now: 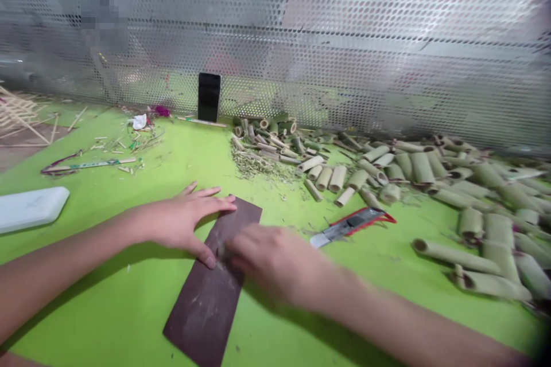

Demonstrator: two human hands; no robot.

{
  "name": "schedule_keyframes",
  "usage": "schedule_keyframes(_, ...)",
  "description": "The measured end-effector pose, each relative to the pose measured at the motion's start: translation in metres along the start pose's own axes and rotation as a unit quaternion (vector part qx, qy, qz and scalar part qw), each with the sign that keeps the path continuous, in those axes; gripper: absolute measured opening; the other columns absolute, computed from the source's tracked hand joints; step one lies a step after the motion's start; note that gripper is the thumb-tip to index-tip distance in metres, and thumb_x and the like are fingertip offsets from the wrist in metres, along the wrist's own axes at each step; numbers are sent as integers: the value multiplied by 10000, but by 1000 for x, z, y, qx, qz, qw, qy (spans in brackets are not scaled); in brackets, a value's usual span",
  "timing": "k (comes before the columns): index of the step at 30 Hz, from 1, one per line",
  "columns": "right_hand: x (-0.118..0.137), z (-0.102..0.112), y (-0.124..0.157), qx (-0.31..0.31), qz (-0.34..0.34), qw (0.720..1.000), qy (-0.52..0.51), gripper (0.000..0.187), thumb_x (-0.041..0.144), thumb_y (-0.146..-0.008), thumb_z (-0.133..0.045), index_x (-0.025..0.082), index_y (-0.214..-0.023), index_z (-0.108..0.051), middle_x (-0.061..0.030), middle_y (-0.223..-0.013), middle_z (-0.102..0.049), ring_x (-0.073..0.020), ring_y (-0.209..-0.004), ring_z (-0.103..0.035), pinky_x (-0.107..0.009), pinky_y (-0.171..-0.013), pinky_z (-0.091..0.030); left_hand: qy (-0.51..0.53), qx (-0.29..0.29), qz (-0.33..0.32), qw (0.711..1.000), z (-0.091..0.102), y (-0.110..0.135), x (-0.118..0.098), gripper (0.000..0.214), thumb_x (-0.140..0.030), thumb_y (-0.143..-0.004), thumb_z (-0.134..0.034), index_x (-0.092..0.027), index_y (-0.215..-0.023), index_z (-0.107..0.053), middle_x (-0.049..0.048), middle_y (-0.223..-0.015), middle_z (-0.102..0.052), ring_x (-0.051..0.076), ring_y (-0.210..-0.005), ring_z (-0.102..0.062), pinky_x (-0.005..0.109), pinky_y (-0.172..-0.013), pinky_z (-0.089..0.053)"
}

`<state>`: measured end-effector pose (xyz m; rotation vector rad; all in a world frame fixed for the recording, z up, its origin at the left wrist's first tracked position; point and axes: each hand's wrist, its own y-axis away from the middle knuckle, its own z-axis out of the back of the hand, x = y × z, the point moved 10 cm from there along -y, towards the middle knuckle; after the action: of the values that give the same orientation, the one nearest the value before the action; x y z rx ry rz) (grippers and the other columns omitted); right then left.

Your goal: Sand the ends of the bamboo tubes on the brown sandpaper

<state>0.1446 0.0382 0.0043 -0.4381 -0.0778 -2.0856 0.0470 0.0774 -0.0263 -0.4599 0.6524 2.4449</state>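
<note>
A dark brown strip that looks like sandpaper [204, 315], with pale dusty streaks, lies slanted on the green table. My left hand [183, 221] has its fingers spread, with the thumb and a fingertip resting on the strip's left side. Over the strip's middle, my right hand [275, 258] is closed and smeared by motion. A small end of something shows by its fingertips, too blurred to name. Right of that hand lies a utility knife [353, 223] with a red-edged handle, touched by neither hand.
Cut bamboo tubes [419, 169] are heaped along the right and back, beside shavings [262, 166]. A phone [209, 97] leans upright against the perforated metal screen [275, 28]. At left are a white block [32, 209], bamboo scraps [142, 140] and a stack of thin sticks [21, 112].
</note>
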Motion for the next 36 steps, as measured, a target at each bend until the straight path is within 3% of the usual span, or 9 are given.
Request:
schedule_keyframes(3,-21,10,2,-45,-99,994,6,124,186,-967,-539,198,-853,-586,-43,-741,-610,-162,-605,-523,-303,-563,-380,-5,-1,-11,1000,1,0,-2,1027,-610,-729,-824,-375,-1585,-307,49,-1687,-182,404,-1564,-68,733,-1214,-120)
schedule_keyframes(6,-1,2,0,-5,-5,1000,-9,86,220,-945,-598,207,-864,-575,-34,-766,-629,-171,-635,-550,-302,-562,-386,-9,0,-17,1000,0,0,-3,1018,-628,-723,-823,-383,-1577,-324,38,-1685,-188,407,-1563,-76,735,-1214,-111)
schedule_keyframes(10,-20,7,2,-21,-114,993,18,137,191,-986,-521,193,-858,-570,-39,-747,-624,-147,-581,-534,-286,-535,-382,-9,2,-10,1000,2,0,-3,1056,-644,-706,-827,-371,-1585,-308,35,-1689,-165,399,-1567,-54,721,-1226,-50)
schedule_keyframes(20,4,-5,-8,71,-45,996,29,64,210,-986,-560,182,-957,-609,-40,-853,-676,-165,-703,-630,-273,-594,-451,-19,35,8,999,4,3,-4,1110,-681,-705,-793,-368,-1609,-231,16,-1699,-116,375,-1570,-15,643,-1254,-6)
schedule_keyframes(23,-22,6,-3,44,-178,982,42,147,201,-1017,-486,172,-938,-607,-50,-832,-674,-150,-644,-612,-266,-570,-435,-19,32,26,999,4,3,0,1158,-679,-674,-813,-386,-1613,-202,42,-1705,-79,413,-1561,-5,675,-1238,-72)
schedule_keyframes(27,1,-3,-7,92,-47,994,25,58,231,-976,-575,190,-944,-600,-36,-863,-685,-176,-721,-638,-280,-599,-437,-12,48,76,996,1,4,9,1189,-666,-652,-832,-441,-1606,-159,41,-1709,14,470,-1537,62,746,-1182,-157)
schedule_keyframes(30,-25,7,-3,51,-169,983,52,118,188,-1005,-510,173,-927,-597,-44,-821,-673,-147,-631,-608,-263,-548,-403,-14,49,74,996,1,4,9,1209,-666,-638,-840,-439,-1607,-154,37,-1709,7,469,-1534,79,745,-1187,-144)
schedule_keyframes(34,1,-2,-7,93,-46,994,35,64,230,-963,-600,187,-916,-601,-28,-827,-675,-163,-686,-625,-275,-571,-404,-20,43,32,998,3,3,3,1129,-673,-692,-799,-420,-1607,-189,26,-1710,-41,425,-1553,46,694,-1221,-121)
schedule_keyframes(36,-8,3,-6,80,-97,991,47,81,207,-981,-559,177,-923,-607,-41,-835,-680,-160,-677,-624,-272,-570,-403,-22,39,30,999,3,2,3,1149,-678,-678,-807,-403,-1610,-195,42,-1708,-51,422,-1556,31,689,-1225,-98)
